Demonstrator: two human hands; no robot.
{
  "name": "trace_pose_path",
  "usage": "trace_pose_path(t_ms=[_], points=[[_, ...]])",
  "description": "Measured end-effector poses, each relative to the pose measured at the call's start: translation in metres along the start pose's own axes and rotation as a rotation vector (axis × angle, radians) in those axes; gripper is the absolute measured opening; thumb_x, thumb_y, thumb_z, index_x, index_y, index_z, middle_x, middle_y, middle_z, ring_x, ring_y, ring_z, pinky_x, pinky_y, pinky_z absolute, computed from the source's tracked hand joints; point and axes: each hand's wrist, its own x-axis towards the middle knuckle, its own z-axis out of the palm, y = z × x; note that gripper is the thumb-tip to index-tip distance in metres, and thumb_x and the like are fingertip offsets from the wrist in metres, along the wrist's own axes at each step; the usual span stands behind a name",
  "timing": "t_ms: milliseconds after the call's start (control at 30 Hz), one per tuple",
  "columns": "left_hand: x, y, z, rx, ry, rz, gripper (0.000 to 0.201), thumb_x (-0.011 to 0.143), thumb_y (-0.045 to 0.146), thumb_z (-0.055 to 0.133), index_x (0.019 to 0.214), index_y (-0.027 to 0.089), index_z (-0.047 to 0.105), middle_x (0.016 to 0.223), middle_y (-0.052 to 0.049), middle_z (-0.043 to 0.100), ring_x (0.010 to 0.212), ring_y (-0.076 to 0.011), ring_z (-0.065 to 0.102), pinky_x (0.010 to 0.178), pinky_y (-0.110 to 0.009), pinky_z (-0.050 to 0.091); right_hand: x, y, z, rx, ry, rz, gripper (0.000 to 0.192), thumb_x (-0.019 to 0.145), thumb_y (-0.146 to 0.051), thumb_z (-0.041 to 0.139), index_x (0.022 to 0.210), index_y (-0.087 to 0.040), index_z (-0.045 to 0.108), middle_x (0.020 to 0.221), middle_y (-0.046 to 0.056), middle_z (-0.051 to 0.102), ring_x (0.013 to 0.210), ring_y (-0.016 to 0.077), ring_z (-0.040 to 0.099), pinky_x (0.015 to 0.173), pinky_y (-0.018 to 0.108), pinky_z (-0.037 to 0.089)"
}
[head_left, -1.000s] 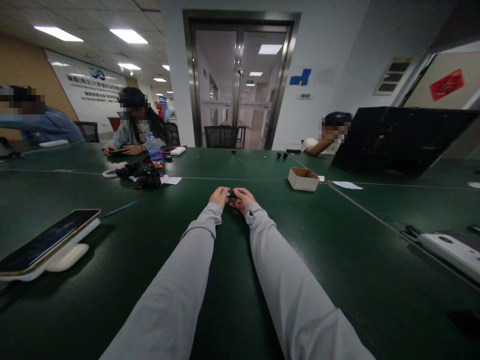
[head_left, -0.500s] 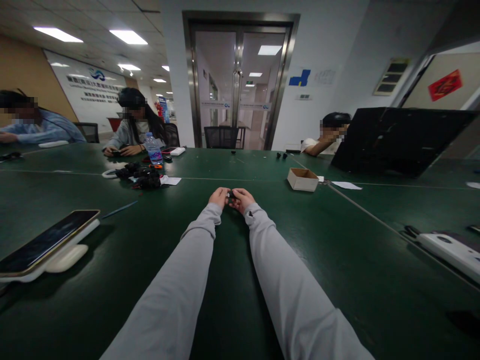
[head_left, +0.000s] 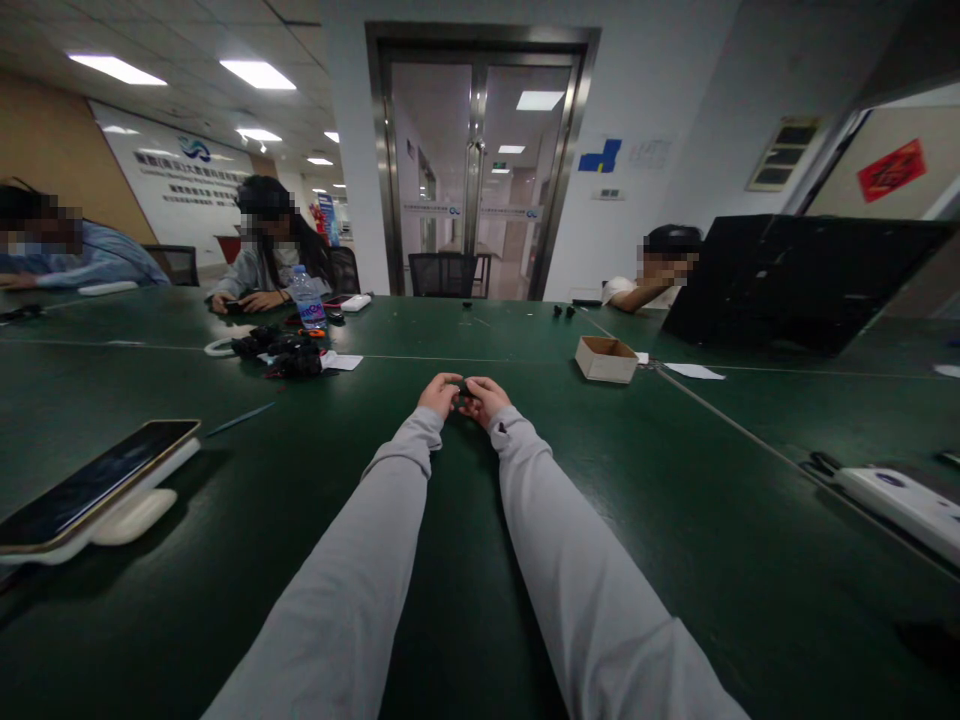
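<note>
Both my hands meet over the middle of the green table, arms stretched forward in light grey sleeves. Between the fingertips sits a small black piece, mostly covered and too small to name. My left hand is closed on its left side, thumb and index finger pinching near it. From the right, my right hand grips the same piece with bent fingers. The undersides of both hands are hidden.
At left lie a phone on a white stand and a thin blue stick. Farther back are a black tangled heap and a water bottle. An open box, a monitor and a power strip stand rightward. Several people sit around.
The fingers of my left hand have shifted slightly on the small black piece, and less of it shows. My right hand and both arms stay nearly in place.
</note>
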Motion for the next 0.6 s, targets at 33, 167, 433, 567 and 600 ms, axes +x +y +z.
trace_pose_path(t_ms=[33, 167, 433, 567, 600], points=[[0.0004, -0.0004, -0.0001, -0.016, -0.009, 0.008, 0.022, 0.072, 0.018, 0.042, 0.088, 0.016, 0.058, 0.044, 0.005, 0.043, 0.037, -0.0068, 0.038, 0.039, -0.017, 0.029, -0.0006, -0.0004, 0.0003, -0.006, -0.004, 0.006, 0.013, 0.075, -0.018, 0.062, 0.076, -0.018, 0.049, 0.045, -0.007, 0.049, 0.035, 0.0065, 0.046, 0.042, 0.023, 0.051], [0.002, -0.0025, -0.0003, -0.034, -0.001, 0.045, 0.022, 0.075, 0.026, 0.042, 0.086, 0.016, 0.059, 0.04, 0.006, 0.04, 0.035, -0.0067, 0.035, 0.037, -0.017, 0.028, -0.0029, -0.0017, 0.0009, -0.009, -0.021, 0.015, 0.01, 0.077, -0.016, 0.058, 0.077, -0.018, 0.049, 0.045, -0.007, 0.05, 0.034, 0.0061, 0.045, 0.043, 0.024, 0.051], [0.0019, -0.0024, -0.0012, -0.023, 0.016, -0.001, 0.026, 0.073, 0.022, 0.042, 0.094, 0.018, 0.057, 0.042, 0.006, 0.04, 0.035, -0.0065, 0.035, 0.037, -0.017, 0.028, -0.0024, -0.0009, 0.0004, 0.0, -0.045, 0.009, 0.01, 0.075, -0.014, 0.057, 0.077, -0.018, 0.049, 0.048, -0.006, 0.052, 0.038, 0.0073, 0.048, 0.044, 0.025, 0.051], [0.0003, -0.0023, -0.0009, -0.021, 0.012, 0.022, 0.028, 0.071, 0.017, 0.042, 0.096, 0.018, 0.056, 0.041, 0.008, 0.038, 0.034, -0.0054, 0.033, 0.037, -0.016, 0.027, -0.0048, -0.0036, -0.0008, -0.024, -0.117, 0.012, 0.018, 0.069, -0.01, 0.057, 0.081, -0.021, 0.049, 0.049, -0.008, 0.051, 0.036, 0.0069, 0.047, 0.045, 0.026, 0.052], [-0.0002, -0.002, -0.0007, -0.028, 0.008, 0.037, 0.027, 0.071, 0.018, 0.042, 0.094, 0.017, 0.056, 0.041, 0.008, 0.038, 0.034, -0.0051, 0.032, 0.037, -0.016, 0.027, -0.0053, -0.0042, -0.0009, -0.031, -0.132, 0.014, 0.019, 0.069, -0.012, 0.057, 0.082, -0.021, 0.048, 0.049, -0.009, 0.051, 0.035, 0.0067, 0.047, 0.046, 0.026, 0.052]])
